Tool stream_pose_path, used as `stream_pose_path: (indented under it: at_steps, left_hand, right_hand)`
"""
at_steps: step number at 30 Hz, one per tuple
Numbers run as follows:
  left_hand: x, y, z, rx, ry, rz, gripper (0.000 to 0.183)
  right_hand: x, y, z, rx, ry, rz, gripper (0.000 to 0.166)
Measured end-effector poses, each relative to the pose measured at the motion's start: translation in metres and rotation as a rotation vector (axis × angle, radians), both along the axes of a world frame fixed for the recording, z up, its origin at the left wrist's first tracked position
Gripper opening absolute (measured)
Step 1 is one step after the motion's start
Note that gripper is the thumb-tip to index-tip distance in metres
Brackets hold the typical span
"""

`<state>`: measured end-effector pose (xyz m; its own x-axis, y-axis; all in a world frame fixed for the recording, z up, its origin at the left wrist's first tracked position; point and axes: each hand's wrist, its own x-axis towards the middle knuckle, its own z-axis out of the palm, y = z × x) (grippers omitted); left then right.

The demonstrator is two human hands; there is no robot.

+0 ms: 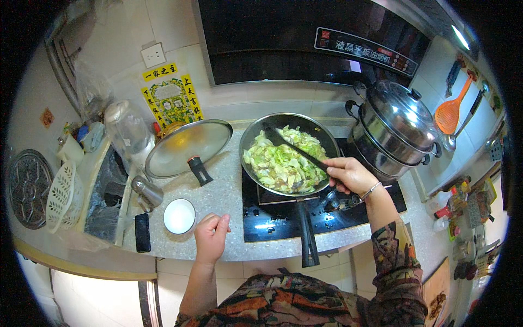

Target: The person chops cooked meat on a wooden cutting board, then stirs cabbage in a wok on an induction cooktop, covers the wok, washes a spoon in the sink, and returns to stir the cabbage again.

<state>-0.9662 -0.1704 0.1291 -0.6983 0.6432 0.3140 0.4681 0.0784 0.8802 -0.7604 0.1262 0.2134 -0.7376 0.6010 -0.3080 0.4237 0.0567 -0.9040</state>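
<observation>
My right hand (352, 175) grips the handle of a black spatula (300, 152), whose blade reaches into chopped cabbage (282, 163). The cabbage fills much of a frying pan (246, 173) on the black glass cooktop (269, 229). Toward me points the pan's black handle (307, 237), with neither hand on it. My left hand (212, 237) is curled into a loose fist above the counter's front edge and holds nothing. Just left of it stands a white bowl (179, 216). Behind the bowl, a glass lid (188, 149) leans tilted with its black handle facing me.
A tall steel steamer pot (392, 126) stands right of the pan. Left on the speckled counter (220, 180) are a metal jug (147, 192) and a black phone (142, 233). A white basket (63, 198) is farther left. An orange skimmer (451, 110) hangs at right; the range hood (265, 45) is behind.
</observation>
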Motion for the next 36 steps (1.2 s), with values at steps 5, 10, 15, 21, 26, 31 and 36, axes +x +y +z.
stream_pose_path:
  at_steps: [5, 10, 15, 21, 26, 31, 36]
  left_hand:
    - [-0.005, -0.006, -0.006, -0.013, -0.003, 0.035, 0.034]
    - [-0.001, 0.0, -0.002, -0.011, 0.016, -0.002, 0.035]
    - [-0.004, -0.004, -0.003, 0.018, -0.029, 0.044, 0.034]
    - [-0.004, -0.007, -0.009, -0.006, 0.012, 0.027, 0.034]
    - [0.002, 0.003, 0.002, 0.019, 0.013, -0.012, 0.033]
    - [0.002, -0.003, 0.0, 0.003, -0.012, 0.005, 0.034]
    - [0.006, -0.002, -0.005, -0.012, -0.04, -0.013, 0.034]
  right_hand:
    - [-0.007, -0.012, 0.011, 0.043, -0.004, 0.106, 0.034]
    - [-0.018, -0.013, 0.006, 0.075, -0.002, 0.1, 0.035]
    - [0.009, -0.014, 0.035, -0.01, -0.175, 0.191, 0.034]
    - [0.026, -0.034, 0.051, 0.011, -0.098, 0.205, 0.032]
    - [0.016, -0.04, 0.013, 0.134, -0.112, 0.149, 0.032]
    - [0.022, -0.044, 0.02, 0.027, -0.03, 0.052, 0.034]
    - [0.017, -0.052, 0.007, -0.11, -0.004, 0.128, 0.037]
